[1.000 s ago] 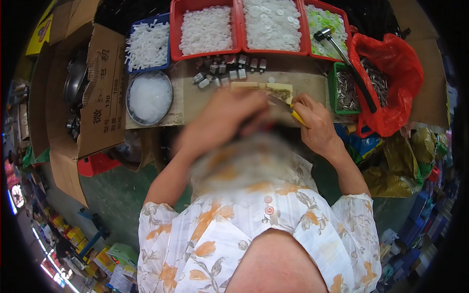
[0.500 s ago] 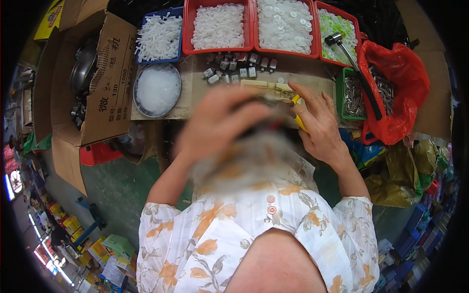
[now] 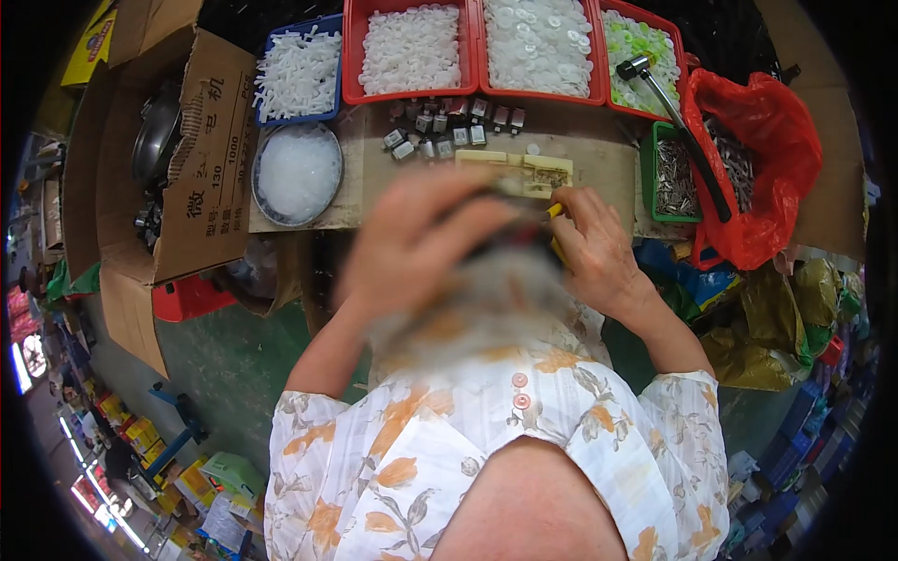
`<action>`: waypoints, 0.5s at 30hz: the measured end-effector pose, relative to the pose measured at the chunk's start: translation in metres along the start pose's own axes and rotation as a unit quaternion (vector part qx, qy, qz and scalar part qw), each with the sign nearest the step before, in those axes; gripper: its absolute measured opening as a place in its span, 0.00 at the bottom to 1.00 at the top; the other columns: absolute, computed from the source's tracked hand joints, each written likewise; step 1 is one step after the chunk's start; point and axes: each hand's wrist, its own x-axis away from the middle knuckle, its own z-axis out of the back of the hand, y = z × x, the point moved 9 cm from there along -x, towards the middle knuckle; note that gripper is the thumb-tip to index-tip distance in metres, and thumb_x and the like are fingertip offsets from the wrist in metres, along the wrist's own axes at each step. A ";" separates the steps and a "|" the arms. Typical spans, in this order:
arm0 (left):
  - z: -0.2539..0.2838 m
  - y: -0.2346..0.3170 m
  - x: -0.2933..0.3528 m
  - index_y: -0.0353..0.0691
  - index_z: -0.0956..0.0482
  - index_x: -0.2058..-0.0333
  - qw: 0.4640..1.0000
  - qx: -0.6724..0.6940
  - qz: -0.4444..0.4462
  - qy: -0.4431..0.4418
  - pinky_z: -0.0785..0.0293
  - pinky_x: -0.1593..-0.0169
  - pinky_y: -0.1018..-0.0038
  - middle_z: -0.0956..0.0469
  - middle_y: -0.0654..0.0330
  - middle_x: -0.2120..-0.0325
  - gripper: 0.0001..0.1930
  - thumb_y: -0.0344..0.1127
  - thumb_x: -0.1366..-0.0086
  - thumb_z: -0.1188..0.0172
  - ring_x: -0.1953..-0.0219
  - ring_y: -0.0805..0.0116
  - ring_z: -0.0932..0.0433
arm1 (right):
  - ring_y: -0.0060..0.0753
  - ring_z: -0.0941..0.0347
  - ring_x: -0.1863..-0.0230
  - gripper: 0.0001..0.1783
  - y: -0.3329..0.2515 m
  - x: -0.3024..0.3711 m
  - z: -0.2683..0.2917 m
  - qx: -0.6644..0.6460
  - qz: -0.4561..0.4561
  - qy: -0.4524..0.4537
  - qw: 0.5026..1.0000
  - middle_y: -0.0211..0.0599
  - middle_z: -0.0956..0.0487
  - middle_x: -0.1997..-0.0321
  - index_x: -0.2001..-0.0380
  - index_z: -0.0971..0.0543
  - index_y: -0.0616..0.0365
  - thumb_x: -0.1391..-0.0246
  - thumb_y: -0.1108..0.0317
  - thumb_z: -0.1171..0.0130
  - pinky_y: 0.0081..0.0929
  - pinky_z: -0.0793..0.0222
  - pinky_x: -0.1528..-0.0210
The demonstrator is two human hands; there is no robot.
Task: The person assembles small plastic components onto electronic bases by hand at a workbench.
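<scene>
My right hand (image 3: 599, 252) is closed on a yellow-handled tool (image 3: 557, 209); its working end is hidden or blurred. My left hand (image 3: 421, 234) is smeared by blur, so its fingers cannot be read. Between the hands lies a dark blurred shape whose kind I cannot make out. Just beyond my fingers a cream plastic fixture (image 3: 547, 174) sits on the worktop. Several small metal-cased motors (image 3: 441, 140) stand in a cluster behind it to the left.
Red bins (image 3: 412, 97) of small white parts line the back, beside a blue bin (image 3: 271, 120). A metal dish (image 3: 297, 175) of clear pieces is left, near an open carton (image 3: 224, 140). A hammer (image 3: 687, 126) lies over a green tray (image 3: 675, 219) and red bag (image 3: 786, 168).
My right hand has come nearer to me and curled in more around the yellow-handled tool, uncovering more of the cream fixture. My left hand stays blurred in about the same place.
</scene>
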 end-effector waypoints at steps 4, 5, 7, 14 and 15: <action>0.020 -0.013 0.016 0.29 0.20 0.53 0.999 -0.034 0.011 0.027 0.29 0.66 0.76 0.21 0.58 0.69 0.15 0.33 0.34 0.36 0.73 0.72 0.26 | 0.48 0.29 0.49 0.11 -0.008 -0.011 -0.007 -0.014 0.001 -0.030 0.999 0.48 0.26 0.49 0.64 0.23 0.61 0.55 0.74 0.41 0.45 0.35 0.50; 0.026 -0.010 0.021 0.30 0.20 0.54 0.997 -0.072 -0.018 0.015 0.29 0.66 0.74 0.21 0.56 0.70 0.15 0.34 0.35 0.35 0.73 0.68 0.26 | 0.47 0.29 0.47 0.12 -0.011 -0.015 -0.007 0.005 0.022 -0.026 0.999 0.46 0.27 0.49 0.63 0.22 0.60 0.54 0.75 0.41 0.47 0.35 0.48; 0.038 -0.023 0.037 0.31 0.19 0.57 0.992 -0.122 0.018 -0.026 0.27 0.65 0.68 0.21 0.50 0.70 0.14 0.35 0.37 0.34 0.72 0.56 0.23 | 0.46 0.30 0.46 0.13 -0.009 -0.019 -0.010 0.025 0.048 -0.021 0.998 0.45 0.27 0.48 0.61 0.22 0.60 0.54 0.75 0.42 0.48 0.36 0.45; 0.095 -0.097 0.109 0.33 0.17 0.64 0.866 -0.479 0.146 -0.016 0.26 0.63 0.57 0.21 0.48 0.71 0.12 0.37 0.40 0.33 0.65 0.45 0.21 | 0.49 0.34 0.42 0.18 0.096 0.003 0.000 0.147 -0.140 0.008 0.979 0.44 0.28 0.48 0.58 0.23 0.59 0.56 0.76 0.38 0.49 0.40 0.39; 0.095 -0.087 0.104 0.33 0.16 0.65 0.843 -0.525 0.115 -0.002 0.26 0.63 0.57 0.21 0.49 0.72 0.11 0.36 0.41 0.32 0.66 0.45 0.21 | 0.49 0.34 0.41 0.19 0.103 0.008 -0.003 0.171 -0.150 -0.003 0.974 0.44 0.28 0.47 0.56 0.24 0.60 0.56 0.75 0.37 0.49 0.41 0.38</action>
